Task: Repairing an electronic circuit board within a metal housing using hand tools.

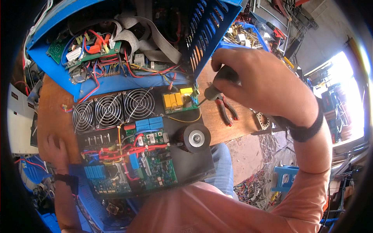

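Observation:
My right hand is closed around the dark handle of a screwdriver. Its thin shaft slants down to the right edge of a small green circuit board with yellow blocks. That board sits on a black panel, and a yellow wire loops from it. At the far left my left hand lies on the wooden table, fingers stretched out and holding nothing. The panel also carries three fans with wire guards, larger green boards with red wires, and a round dark coil.
Behind the panel stands an open blue metal housing full of boards, ribbon cable and wires. Pliers with red and black handles lie right of the small board. A blue bin of metal parts is farther back. A blue stool stands on the floor.

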Motion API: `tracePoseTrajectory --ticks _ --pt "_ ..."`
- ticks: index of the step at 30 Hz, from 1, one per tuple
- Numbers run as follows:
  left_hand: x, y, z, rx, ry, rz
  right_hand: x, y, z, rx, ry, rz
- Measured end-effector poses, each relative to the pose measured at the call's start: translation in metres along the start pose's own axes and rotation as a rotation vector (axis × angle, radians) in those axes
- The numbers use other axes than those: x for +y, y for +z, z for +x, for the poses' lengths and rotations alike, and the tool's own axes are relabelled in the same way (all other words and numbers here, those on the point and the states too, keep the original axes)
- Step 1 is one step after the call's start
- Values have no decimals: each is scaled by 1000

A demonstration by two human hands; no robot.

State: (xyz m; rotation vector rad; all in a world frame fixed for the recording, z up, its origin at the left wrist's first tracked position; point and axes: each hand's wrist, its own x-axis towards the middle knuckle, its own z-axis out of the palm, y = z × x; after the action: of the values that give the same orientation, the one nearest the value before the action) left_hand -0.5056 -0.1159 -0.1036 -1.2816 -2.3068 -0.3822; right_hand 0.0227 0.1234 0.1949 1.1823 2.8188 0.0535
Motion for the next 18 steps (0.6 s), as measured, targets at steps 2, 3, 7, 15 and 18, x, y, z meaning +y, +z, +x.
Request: tracePoseTrajectory --ticks 2,3,7,15,18 --pt "0 0 -1 12 1 -12 0 0 -1 62 -154 62" --pt "1 0 0 5 -9 -17 -1 0 -1 101 -130 44" --pt "5 -4 1 -9 -4 -25 -1 -1 0 -24 150 -61" --pt "9 -7 4 14 -4 -32 -2 2 -1 73 40 49" --pt "9 -7 3 24 -2 -47 -4 2 0 24 -40 119"
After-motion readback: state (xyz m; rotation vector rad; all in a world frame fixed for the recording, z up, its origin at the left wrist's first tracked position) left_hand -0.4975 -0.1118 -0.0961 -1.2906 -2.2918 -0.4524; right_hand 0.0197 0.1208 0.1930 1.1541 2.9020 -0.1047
